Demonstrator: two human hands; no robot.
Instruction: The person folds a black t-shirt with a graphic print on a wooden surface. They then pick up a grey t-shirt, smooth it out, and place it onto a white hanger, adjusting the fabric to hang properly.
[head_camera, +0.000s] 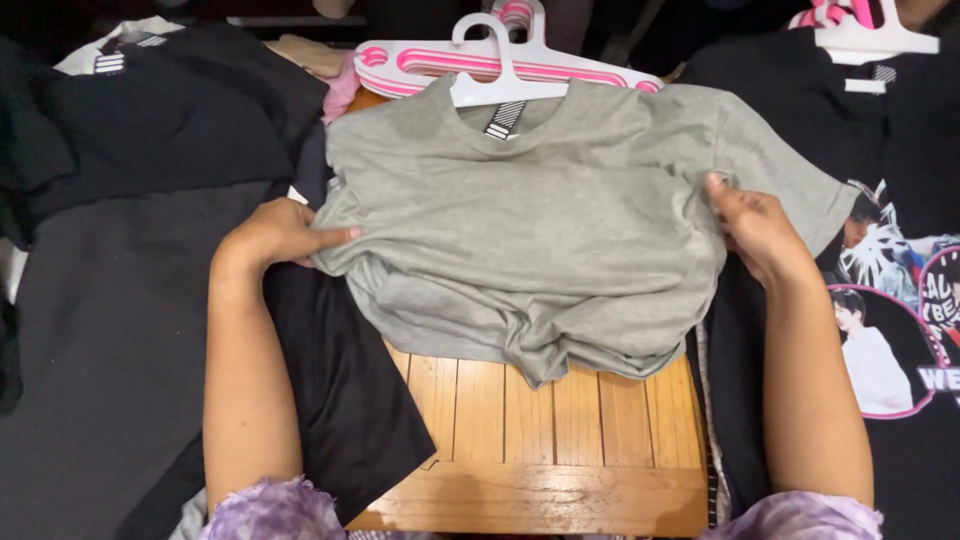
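Wooden slatted counter (560, 440), bare planks showing along its near edge, garments heaped around it.

- Far left: dark grey and black clothing (130, 230) piled over the counter's left side; a black shirt (350, 400) hangs off the near left corner.
- Left hand (285, 235): fingers closed, pinching the left edge of the grey T-shirt (530, 230), thumb on top.
- Centre: grey T-shirt lying flat across the far half of the counter, neck pointing to the far edge, lower hem bunched over the planks; on a white hanger (500, 80).
- Far edge: white-and-pink hangers (420, 62) lying behind the collar.
- Right hand (755, 230): fingers curled, gripping the shirt at the right sleeve seam.
- Right side: black printed T-shirt (900, 330) with pink graphics, beside the counter's right edge.
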